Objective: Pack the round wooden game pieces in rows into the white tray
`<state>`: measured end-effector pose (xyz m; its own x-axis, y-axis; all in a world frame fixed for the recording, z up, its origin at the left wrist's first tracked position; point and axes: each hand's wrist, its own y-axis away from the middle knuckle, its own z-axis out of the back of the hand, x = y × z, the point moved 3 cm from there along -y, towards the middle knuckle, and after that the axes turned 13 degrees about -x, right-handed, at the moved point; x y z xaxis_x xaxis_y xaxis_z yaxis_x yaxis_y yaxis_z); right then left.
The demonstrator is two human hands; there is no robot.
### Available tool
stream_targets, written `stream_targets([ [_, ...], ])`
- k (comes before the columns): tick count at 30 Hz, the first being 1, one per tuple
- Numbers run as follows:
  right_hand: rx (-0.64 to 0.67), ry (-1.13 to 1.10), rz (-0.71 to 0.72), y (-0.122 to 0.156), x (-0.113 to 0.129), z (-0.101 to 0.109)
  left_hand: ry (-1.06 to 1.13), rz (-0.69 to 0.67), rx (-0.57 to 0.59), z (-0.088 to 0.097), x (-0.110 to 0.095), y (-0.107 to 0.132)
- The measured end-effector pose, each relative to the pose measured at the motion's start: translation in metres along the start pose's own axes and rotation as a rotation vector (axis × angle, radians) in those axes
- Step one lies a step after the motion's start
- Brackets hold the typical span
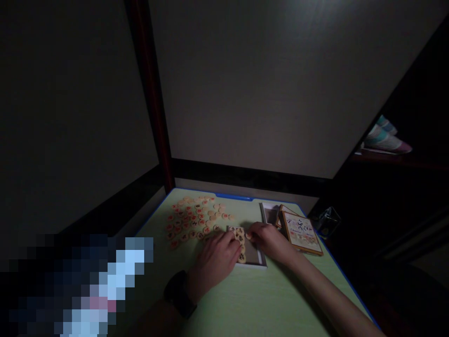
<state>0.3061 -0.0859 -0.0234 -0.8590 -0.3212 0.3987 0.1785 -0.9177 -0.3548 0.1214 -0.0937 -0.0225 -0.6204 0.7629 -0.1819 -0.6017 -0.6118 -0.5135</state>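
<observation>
A shallow open box [260, 259] with a grey-brown bottom lies on the green table, with round wooden Chinese chess pieces [240, 238] lined up along its left side. My left hand [217, 256], with a dark watch at the wrist, lies over the box's left edge. Its fingers are curled and pressed together against the pieces; what they grip is hidden. At the box's upper right, my right hand [263, 235] pinches a single Chinese chess piece [249, 236] between thumb and fingers. Many loose chess pieces [189, 216], some with red and some with black characters, are spread to the left.
The table [242, 304] has a blue edge. At the right lies a printed box lid [301, 232], beside another open box part [269, 215]. Behind the table stands a pale wall panel [245, 93]. A dark container [329, 221] is past the right edge.
</observation>
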Motion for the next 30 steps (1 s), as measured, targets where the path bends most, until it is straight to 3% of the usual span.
stream_targets([
  [5, -0.095, 0.005, -0.025, 0.004, -0.005, 0.002, -0.021, -0.018, 0.038, -0.001, -0.002, 0.001],
  [16, -0.052, 0.334, -0.067, 0.004, 0.003, -0.003, -0.022, -0.014, 0.044, -0.002, -0.001, 0.001],
  [30, -0.021, 0.389, -0.076, 0.006, 0.009, -0.003, -0.049, -0.023, 0.076, 0.0, -0.002, -0.001],
])
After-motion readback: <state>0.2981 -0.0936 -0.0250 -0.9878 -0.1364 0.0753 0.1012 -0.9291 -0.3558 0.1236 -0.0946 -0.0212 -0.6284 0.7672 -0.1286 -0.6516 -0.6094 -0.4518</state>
